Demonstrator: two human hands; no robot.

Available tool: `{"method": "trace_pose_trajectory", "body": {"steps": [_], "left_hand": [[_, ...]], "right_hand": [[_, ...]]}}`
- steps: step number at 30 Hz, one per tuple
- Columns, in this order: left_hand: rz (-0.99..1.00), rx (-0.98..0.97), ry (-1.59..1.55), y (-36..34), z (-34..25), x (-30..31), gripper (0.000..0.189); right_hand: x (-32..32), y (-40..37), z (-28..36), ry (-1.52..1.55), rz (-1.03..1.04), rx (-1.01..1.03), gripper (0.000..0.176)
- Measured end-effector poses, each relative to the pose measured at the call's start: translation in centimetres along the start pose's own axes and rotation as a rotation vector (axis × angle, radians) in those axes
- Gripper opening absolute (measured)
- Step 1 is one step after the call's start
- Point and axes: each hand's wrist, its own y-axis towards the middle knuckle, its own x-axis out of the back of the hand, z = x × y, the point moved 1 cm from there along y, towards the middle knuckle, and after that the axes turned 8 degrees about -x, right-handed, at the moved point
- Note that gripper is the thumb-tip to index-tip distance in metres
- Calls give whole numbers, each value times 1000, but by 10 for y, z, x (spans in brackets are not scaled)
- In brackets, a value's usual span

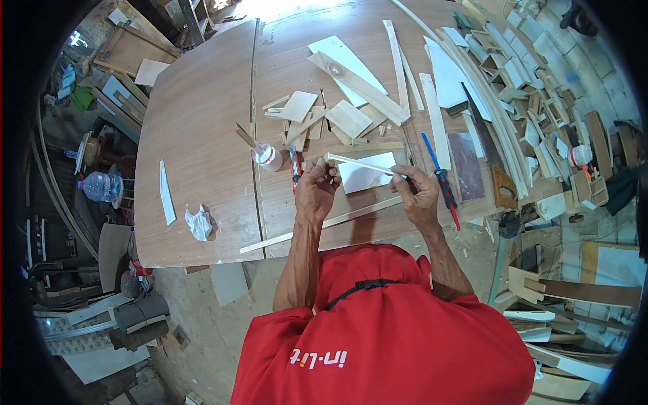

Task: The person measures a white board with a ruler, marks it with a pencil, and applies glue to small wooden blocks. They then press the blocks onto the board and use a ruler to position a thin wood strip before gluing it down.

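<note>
brown table under wood pieces

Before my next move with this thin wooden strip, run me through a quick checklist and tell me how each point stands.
1. Strip held in both hands: ok, left hand near one end, right hand near the other.
2. Strip ends cut square: cannot tell, too small to judge.
3. White board flat on the table: ok, just beyond the hands.
4. Saw apart from the hands: ok, off to the right.
5. Loose wood pieces sorted: not ok, they lie in a jumble.
</note>
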Motion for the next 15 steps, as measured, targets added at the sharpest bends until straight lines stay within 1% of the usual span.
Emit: {"method": "trace_pose_trajectory", "body": {"steps": [2, 3, 5, 8, 11, 15], "left_hand": [[6, 4, -5, 0, 1, 0, 14], [12, 8, -11, 0, 1, 0, 14], [6, 12, -23, 0, 3, 0, 14], [3, 25, -37, 0, 4, -1, 13], [4, 37, -43, -1, 4, -2, 12], [3, 39, -21, 1, 5, -3, 13]], "right_hand": [[1, -4, 4, -64, 13, -87, 17], [1, -4, 3, -65, 13, -89, 17], [2, -2, 0, -33, 23, 1, 18], [4, -1, -3, -73, 7, 39, 18], [6, 0, -4, -56, -28, 15, 20], [8, 1, -6, -73, -6, 24, 19]]}}
